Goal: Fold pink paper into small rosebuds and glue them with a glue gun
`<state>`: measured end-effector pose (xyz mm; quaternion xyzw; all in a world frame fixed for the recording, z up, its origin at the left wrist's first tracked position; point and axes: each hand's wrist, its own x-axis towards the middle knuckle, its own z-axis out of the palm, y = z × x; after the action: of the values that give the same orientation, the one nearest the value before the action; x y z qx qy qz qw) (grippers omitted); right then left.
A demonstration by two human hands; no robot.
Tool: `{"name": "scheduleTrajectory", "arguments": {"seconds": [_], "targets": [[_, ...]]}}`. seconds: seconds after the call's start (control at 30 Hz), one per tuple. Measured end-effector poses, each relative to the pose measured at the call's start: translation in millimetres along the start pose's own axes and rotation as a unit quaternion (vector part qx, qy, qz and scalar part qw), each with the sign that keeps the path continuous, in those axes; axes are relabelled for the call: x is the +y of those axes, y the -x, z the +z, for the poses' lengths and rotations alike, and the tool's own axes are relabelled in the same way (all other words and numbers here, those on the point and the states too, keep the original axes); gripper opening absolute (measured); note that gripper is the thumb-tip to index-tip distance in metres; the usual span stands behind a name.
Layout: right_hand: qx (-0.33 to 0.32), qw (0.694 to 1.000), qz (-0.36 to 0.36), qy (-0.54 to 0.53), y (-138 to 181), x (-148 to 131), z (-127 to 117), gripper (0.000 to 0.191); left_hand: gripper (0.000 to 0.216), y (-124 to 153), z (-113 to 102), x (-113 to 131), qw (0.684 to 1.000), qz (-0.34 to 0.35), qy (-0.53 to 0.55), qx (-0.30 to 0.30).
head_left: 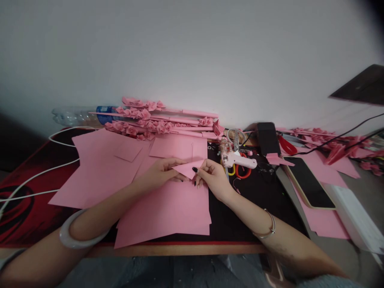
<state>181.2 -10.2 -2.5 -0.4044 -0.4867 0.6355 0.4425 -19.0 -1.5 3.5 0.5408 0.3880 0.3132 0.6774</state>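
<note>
A small folded pink paper piece (188, 168), triangular in shape, is held just above the table between both hands. My left hand (160, 173) pinches its left edge with fingers closed on it. My right hand (211, 177), with dark nails, grips its right corner. Under the hands lie several loose pink paper sheets (168, 212) spread over a black and red desk mat (27, 208).
Pink paper roses on stems (162, 120) and a plastic bottle (79, 116) lie along the wall. A pink glue gun (238, 160), red scissors (244, 171), a black box (267, 138), a phone (309, 182) and cables (36, 176) sit around. The table's front edge (180, 250) is near.
</note>
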Motion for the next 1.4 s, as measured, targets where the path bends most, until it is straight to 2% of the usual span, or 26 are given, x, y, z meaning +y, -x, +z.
{"name": "scheduleTrajectory", "arguments": {"seconds": [0.2, 0.5, 1.4], "targets": [[0.004, 1.000, 0.002, 0.001, -0.5, 0.1, -0.1, 0.026, 0.035, 2.1, -2.6, 1.6, 0.999, 0.005, 0.040, -0.026], [-0.009, 1.000, -0.009, 0.016, -0.4, 3.0, -0.8, 0.028, 0.026, -2.7, 2.6, -2.9, 0.999, -0.026, -0.031, 0.031], [-0.009, 1.000, -0.003, 0.017, -0.4, 3.3, -1.1, 0.028, 0.023, -3.1, 1.5, -4.3, 0.999, -0.014, 0.002, 0.036]]}}
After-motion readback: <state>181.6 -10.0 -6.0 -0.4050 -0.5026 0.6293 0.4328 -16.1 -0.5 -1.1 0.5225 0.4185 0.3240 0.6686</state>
